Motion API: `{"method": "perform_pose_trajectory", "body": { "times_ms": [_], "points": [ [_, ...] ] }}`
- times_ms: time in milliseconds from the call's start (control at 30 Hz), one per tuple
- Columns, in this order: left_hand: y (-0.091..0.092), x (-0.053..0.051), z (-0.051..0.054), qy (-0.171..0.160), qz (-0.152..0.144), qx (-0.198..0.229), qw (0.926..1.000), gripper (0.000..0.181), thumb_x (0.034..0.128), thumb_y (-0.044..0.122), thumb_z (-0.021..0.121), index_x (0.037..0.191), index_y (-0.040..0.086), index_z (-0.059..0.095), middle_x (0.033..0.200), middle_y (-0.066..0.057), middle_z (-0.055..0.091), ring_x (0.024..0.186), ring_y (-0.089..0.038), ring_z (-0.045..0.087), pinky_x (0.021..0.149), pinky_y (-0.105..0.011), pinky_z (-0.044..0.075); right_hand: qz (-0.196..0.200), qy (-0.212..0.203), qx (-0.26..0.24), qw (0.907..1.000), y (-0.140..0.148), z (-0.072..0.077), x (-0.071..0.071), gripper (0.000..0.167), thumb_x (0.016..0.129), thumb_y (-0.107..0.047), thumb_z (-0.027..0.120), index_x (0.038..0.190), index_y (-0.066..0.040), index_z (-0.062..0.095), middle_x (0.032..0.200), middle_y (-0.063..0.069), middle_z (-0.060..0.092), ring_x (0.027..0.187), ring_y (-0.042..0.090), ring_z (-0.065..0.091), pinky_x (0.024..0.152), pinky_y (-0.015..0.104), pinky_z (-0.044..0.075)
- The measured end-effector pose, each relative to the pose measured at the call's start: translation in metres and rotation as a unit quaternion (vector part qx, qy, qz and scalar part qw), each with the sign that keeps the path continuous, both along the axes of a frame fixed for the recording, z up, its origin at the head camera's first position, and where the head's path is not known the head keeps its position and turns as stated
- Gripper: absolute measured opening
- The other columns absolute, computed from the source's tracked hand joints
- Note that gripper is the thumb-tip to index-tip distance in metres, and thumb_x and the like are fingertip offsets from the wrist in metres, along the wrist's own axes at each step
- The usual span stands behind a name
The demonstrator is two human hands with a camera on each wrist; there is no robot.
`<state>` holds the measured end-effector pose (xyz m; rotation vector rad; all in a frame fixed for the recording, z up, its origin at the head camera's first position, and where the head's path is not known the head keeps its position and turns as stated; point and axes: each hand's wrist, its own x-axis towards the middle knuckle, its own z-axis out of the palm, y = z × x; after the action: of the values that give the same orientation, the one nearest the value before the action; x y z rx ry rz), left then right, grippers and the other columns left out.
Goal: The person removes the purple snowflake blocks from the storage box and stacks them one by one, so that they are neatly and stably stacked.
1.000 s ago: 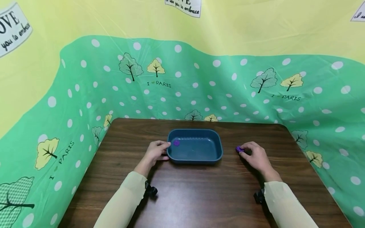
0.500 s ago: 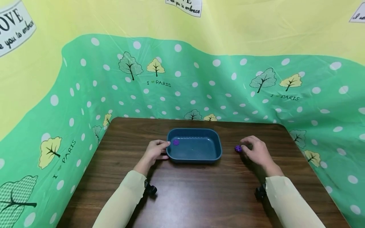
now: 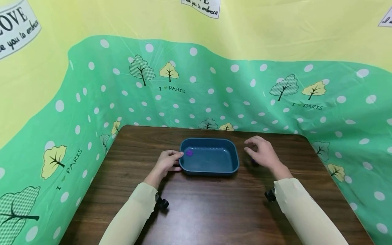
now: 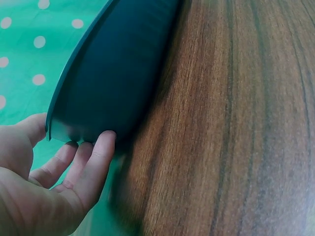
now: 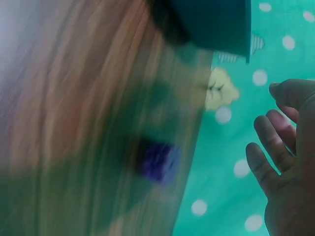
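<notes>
My left hand (image 3: 166,161) holds the left end of a dark blue rectangular plastic tray (image 3: 211,173). In the left wrist view its thumb goes over the rim and its fingers (image 4: 93,169) touch the outer wall. A small purple flower-shaped piece (image 3: 189,153) lies inside the tray near its left end. To the right of the tray, my right hand (image 3: 262,152) hovers with loosely bent fingers and nothing between them. Below it on the table, mostly covered in the head view, is a short, purple, ridged round piece (image 5: 161,162), blurred in the right wrist view.
The tray stands on a dark wood-grain table (image 3: 211,211) toward its back edge. A green and yellow printed cloth (image 3: 190,85) hangs behind the table and along its sides. A small black device (image 3: 162,204) is strapped to the left wrist, and another (image 3: 271,194) to the right.
My right hand has let go of the purple round piece, risen off it and moved left toward the tray. The piece stays on the table. My left hand and the tray have not moved.
</notes>
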<state>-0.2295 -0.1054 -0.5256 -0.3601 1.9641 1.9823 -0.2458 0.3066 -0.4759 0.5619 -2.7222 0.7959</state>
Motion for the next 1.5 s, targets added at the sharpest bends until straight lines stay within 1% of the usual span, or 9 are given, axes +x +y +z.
{"method": "perform_pose_trajectory", "body": {
  "times_ms": [100, 200, 333, 467, 600, 733, 1033, 1300, 1500],
  "points": [
    [-0.001, 0.000, 0.000, 0.000, -0.001, -0.001, 1.0000, 0.036, 0.0983, 0.028, 0.072, 0.121, 0.001, 0.067, 0.112, -0.017, 0.066, 0.091, -0.022, 0.070, 0.074, -0.040, 0.067, 0.019, -0.004, -0.005, 0.9998, -0.018, 0.003, -0.004, 0.018, 0.095, -0.012, 0.073, 0.112, -0.007, 0.073, 0.111, 0.008, 0.068, 0.094, 0.027, 0.068, 0.079, 0.051, 0.060],
    [-0.001, 0.000, -0.001, -0.002, -0.001, -0.001, 1.0000, 0.035, 0.0981, 0.028, 0.072, 0.121, 0.002, 0.067, 0.112, -0.017, 0.066, 0.092, -0.023, 0.070, 0.073, -0.039, 0.067, 0.032, -0.018, -0.009, 0.9993, -0.036, 0.006, -0.008, 0.020, 0.095, -0.014, 0.073, 0.113, -0.006, 0.073, 0.112, 0.008, 0.068, 0.095, 0.025, 0.067, 0.079, 0.048, 0.061],
    [-0.002, 0.000, -0.001, -0.002, -0.001, -0.001, 1.0000, 0.037, 0.0975, 0.029, 0.073, 0.121, 0.001, 0.067, 0.112, -0.018, 0.066, 0.094, -0.026, 0.070, 0.072, -0.039, 0.067, 0.048, -0.033, -0.012, 0.9982, -0.059, 0.007, -0.012, 0.022, 0.096, -0.017, 0.073, 0.116, -0.007, 0.072, 0.114, 0.010, 0.068, 0.094, 0.025, 0.066, 0.077, 0.043, 0.059],
    [-0.002, -0.001, 0.000, -0.004, -0.003, 0.003, 1.0000, 0.037, 0.0968, 0.029, 0.073, 0.121, 0.002, 0.067, 0.113, -0.019, 0.067, 0.098, -0.028, 0.070, 0.074, -0.040, 0.067, 0.056, -0.040, -0.008, 0.9976, -0.079, 0.005, -0.017, 0.024, 0.096, -0.019, 0.074, 0.118, -0.010, 0.072, 0.116, 0.008, 0.068, 0.094, 0.024, 0.065, 0.075, 0.042, 0.058],
    [-0.002, -0.001, 0.001, -0.003, -0.002, 0.004, 1.0000, 0.035, 0.0967, 0.028, 0.074, 0.120, 0.002, 0.068, 0.112, -0.019, 0.067, 0.097, -0.028, 0.071, 0.073, -0.040, 0.067, 0.064, -0.053, -0.002, 0.9966, -0.099, -0.001, -0.021, 0.028, 0.095, -0.020, 0.075, 0.121, -0.009, 0.072, 0.118, 0.004, 0.067, 0.096, 0.022, 0.066, 0.079, 0.044, 0.059],
    [-0.002, -0.002, 0.001, -0.005, -0.002, 0.005, 1.0000, 0.035, 0.0964, 0.027, 0.074, 0.119, 0.002, 0.068, 0.109, -0.017, 0.068, 0.094, -0.025, 0.071, 0.072, -0.039, 0.067, 0.074, -0.070, 0.003, 0.9948, -0.117, -0.009, -0.025, 0.030, 0.095, -0.020, 0.076, 0.122, -0.008, 0.073, 0.119, 0.004, 0.067, 0.097, 0.022, 0.066, 0.082, 0.044, 0.060],
    [-0.002, -0.003, 0.000, -0.002, -0.001, -0.005, 1.0000, 0.035, 0.0964, 0.029, 0.074, 0.119, 0.002, 0.068, 0.107, -0.014, 0.068, 0.093, -0.024, 0.070, 0.071, -0.036, 0.067, 0.103, -0.097, 0.044, 0.9890, -0.151, -0.024, -0.030, 0.028, 0.095, -0.021, 0.075, 0.121, -0.010, 0.073, 0.117, 0.004, 0.067, 0.099, 0.021, 0.067, 0.085, 0.042, 0.060],
    [-0.002, -0.003, 0.001, 0.001, 0.002, -0.011, 0.9999, 0.033, 0.0979, 0.028, 0.072, 0.118, 0.003, 0.069, 0.108, -0.015, 0.068, 0.090, -0.023, 0.071, 0.074, -0.038, 0.067, 0.113, -0.125, 0.061, 0.9838, -0.178, -0.030, -0.033, 0.029, 0.095, -0.022, 0.075, 0.122, -0.010, 0.072, 0.117, 0.005, 0.068, 0.103, 0.023, 0.066, 0.090, 0.043, 0.060],
    [-0.001, -0.001, 0.002, -0.001, 0.000, -0.010, 0.9999, 0.034, 0.0978, 0.029, 0.072, 0.119, 0.003, 0.068, 0.109, -0.017, 0.068, 0.089, -0.022, 0.071, 0.073, -0.038, 0.067, 0.115, -0.139, 0.079, 0.9803, -0.192, -0.041, -0.035, 0.030, 0.095, -0.024, 0.075, 0.122, -0.012, 0.072, 0.117, 0.003, 0.068, 0.103, 0.020, 0.066, 0.093, 0.042, 0.059]
  ]
}}
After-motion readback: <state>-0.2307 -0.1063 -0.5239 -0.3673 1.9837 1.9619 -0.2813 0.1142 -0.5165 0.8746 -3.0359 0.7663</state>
